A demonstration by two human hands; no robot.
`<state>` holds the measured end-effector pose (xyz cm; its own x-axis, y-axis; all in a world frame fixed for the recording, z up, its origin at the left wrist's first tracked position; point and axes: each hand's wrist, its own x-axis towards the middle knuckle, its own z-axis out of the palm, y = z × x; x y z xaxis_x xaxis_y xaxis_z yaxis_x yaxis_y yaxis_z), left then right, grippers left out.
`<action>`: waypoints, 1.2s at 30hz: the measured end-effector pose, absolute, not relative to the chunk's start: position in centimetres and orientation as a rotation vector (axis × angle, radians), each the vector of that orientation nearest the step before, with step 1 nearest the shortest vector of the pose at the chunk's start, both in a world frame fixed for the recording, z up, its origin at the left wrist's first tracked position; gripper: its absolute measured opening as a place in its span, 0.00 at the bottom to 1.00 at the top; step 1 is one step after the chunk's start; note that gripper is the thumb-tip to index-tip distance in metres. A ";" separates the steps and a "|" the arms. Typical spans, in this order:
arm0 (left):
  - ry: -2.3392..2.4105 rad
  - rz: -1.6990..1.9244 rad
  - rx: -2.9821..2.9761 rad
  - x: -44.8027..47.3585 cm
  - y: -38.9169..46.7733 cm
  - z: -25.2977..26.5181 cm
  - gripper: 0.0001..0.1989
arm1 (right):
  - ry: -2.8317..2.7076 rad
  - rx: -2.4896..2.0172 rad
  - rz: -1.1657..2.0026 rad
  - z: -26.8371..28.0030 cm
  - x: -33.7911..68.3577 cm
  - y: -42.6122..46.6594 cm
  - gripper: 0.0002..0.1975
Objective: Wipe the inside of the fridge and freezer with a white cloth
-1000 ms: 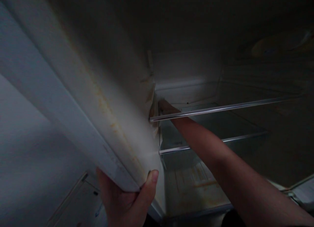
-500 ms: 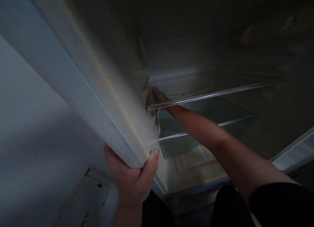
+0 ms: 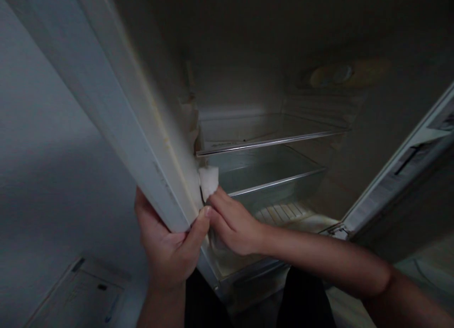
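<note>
An open refrigerator [image 3: 248,91] with a dim, stained interior fills most of the view. My left hand [image 3: 168,245] is wrapped round the front edge of its left side wall [image 3: 152,143], thumb on the inner face. Just inside that wall my right hand [image 3: 236,224] holds a small white cloth [image 3: 209,179]; its exact material is hard to make out. The cloth lies by the wall, near the left ends of the glass shelves, and the two hands nearly meet. Part of the cloth is hidden by my right fingers.
An upper glass shelf [image 3: 269,143] and a lower one [image 3: 278,181] have metal front trims. The open door [image 3: 390,176] is on the right. A round-ended fitting [image 3: 347,73] sits on the right inner wall. A pale box-like object [image 3: 78,295] stands lower left.
My right hand has come from deep inside, behind the upper shelf trim, out toward the front edge, and the white cloth now shows. My left hand keeps its grip; the view has shifted right.
</note>
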<state>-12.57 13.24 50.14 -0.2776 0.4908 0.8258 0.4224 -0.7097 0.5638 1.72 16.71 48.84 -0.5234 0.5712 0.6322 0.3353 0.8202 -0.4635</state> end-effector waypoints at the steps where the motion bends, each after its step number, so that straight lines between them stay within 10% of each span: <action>1: 1.194 2.176 1.848 -12.6 13.3 50.1 0.49 | -2.176 -0.636 0.348 48.4 2.8 15.8 0.17; 12: 1.158 2.207 1.907 -12.4 13.4 50.8 0.47 | -2.102 -1.854 -0.321 51.6 13.4 24.7 0.36; 36: 1.488 2.202 1.847 -13.1 13.0 50.0 0.44 | -2.660 -1.426 0.043 50.3 -1.4 35.5 0.27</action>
<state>-13.06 12.96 50.02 -0.3455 0.4594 0.8182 0.5880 -0.5735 0.5704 -1.43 35.46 50.25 -0.5477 0.8313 0.0949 0.8277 0.5549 -0.0834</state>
